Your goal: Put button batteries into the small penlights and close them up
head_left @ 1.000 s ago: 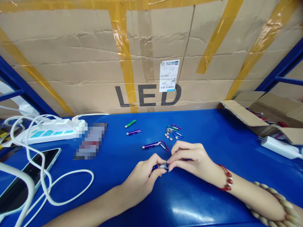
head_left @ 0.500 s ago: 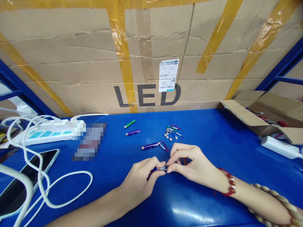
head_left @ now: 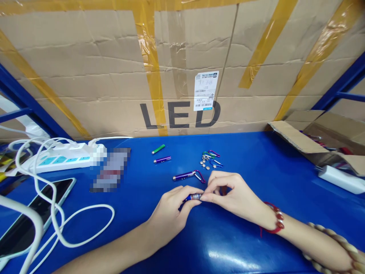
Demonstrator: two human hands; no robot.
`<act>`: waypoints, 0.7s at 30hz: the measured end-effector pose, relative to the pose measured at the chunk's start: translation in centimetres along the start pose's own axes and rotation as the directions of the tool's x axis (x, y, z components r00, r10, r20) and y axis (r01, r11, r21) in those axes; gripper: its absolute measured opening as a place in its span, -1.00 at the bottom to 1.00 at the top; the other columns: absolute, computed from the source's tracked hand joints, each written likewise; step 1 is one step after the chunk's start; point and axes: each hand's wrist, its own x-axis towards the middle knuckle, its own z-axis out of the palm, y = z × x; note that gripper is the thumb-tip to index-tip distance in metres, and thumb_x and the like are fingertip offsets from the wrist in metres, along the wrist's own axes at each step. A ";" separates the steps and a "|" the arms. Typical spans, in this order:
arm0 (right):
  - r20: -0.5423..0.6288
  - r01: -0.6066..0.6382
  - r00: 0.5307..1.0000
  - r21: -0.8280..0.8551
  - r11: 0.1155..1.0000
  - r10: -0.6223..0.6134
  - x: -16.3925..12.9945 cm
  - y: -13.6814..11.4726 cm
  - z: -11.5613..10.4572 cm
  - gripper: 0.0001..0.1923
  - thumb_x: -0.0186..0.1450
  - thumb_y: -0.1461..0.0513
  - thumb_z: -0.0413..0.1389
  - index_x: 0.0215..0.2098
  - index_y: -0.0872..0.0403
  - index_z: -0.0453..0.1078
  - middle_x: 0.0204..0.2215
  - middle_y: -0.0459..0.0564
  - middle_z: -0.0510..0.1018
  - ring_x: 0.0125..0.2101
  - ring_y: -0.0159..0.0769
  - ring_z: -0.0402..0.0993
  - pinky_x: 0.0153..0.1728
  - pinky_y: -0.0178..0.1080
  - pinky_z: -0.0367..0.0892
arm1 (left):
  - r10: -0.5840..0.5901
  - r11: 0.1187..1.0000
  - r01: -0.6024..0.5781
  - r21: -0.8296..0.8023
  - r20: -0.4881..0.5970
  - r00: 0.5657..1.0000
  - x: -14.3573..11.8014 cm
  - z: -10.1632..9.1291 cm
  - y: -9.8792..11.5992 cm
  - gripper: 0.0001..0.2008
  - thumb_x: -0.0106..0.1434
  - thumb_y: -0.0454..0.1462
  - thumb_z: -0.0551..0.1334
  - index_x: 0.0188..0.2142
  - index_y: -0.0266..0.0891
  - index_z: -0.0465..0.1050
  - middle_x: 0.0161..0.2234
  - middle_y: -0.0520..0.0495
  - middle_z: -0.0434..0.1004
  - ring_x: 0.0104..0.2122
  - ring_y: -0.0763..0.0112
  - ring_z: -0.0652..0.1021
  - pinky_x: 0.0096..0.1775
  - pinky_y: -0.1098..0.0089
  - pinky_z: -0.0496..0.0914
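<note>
My left hand (head_left: pixel 171 213) grips the body of a small blue keychain flashlight (head_left: pixel 191 198) just above the blue table (head_left: pixel 256 171). My right hand (head_left: pixel 230 194) pinches the flashlight's silver end with thumb and fingers. Just beyond the hands lies a purple flashlight with a carabiner clip (head_left: pixel 186 176). Farther back are a loose purple tube (head_left: pixel 162 159), a green tube (head_left: pixel 157 148), a few coloured carabiner clips (head_left: pixel 211 155) and several button cells (head_left: pixel 204 164).
A white power strip (head_left: pixel 59 159) with looping white cables (head_left: pixel 71 228) and a phone (head_left: pixel 31 217) lie at left. A large taped cardboard box marked LED (head_left: pixel 182 76) closes off the back. An open carton (head_left: pixel 319 140) and a white adapter (head_left: pixel 339 179) sit at right.
Both hands stay joined on the blue flashlight; they have lifted it slightly and shifted their fingers on its silver end. The view has drifted a little.
</note>
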 end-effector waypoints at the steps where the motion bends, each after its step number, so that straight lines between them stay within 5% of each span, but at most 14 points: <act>1: -0.018 0.043 0.999 -0.016 0.999 -0.044 0.0 0.1 -0.1 -0.80 0.13 0.14 0.21 -0.53 0.11 0.49 -0.57 -0.07 0.40 -0.59 -0.55 0.26 -0.58 -0.45 0.16 | -0.033 0.999 0.033 -0.016 0.007 0.999 0.1 0.0 0.0 -0.86 0.24 -0.38 0.14 -0.24 -0.20 0.43 -0.31 0.12 0.53 -0.32 0.60 0.51 -0.19 0.65 0.32; 9: -0.093 0.306 0.943 -0.131 0.943 -0.318 0.1 0.8 -0.7 -0.85 0.12 0.20 0.23 -0.34 0.09 0.51 -0.44 -0.06 0.41 -0.56 -0.56 0.29 -0.54 -0.46 0.26 | -0.203 0.973 0.206 -0.107 0.043 0.978 0.2 0.0 0.4 -0.86 0.26 -0.33 0.09 -0.26 -0.20 0.42 -0.37 0.11 0.50 -0.40 0.62 0.47 -0.30 0.66 0.30; 21: 0.004 0.161 0.987 0.014 0.987 -0.161 -0.2 -0.1 -0.6 -0.86 0.11 0.17 0.23 -0.51 0.08 0.52 -0.51 -0.05 0.39 -0.55 -0.52 0.30 -0.53 -0.43 0.24 | -0.065 0.982 0.089 -0.166 0.144 0.987 -0.8 -0.2 0.5 -0.89 0.30 -0.33 0.03 -0.30 -0.26 0.31 -0.31 0.04 0.50 -0.33 0.57 0.49 -0.28 0.61 0.34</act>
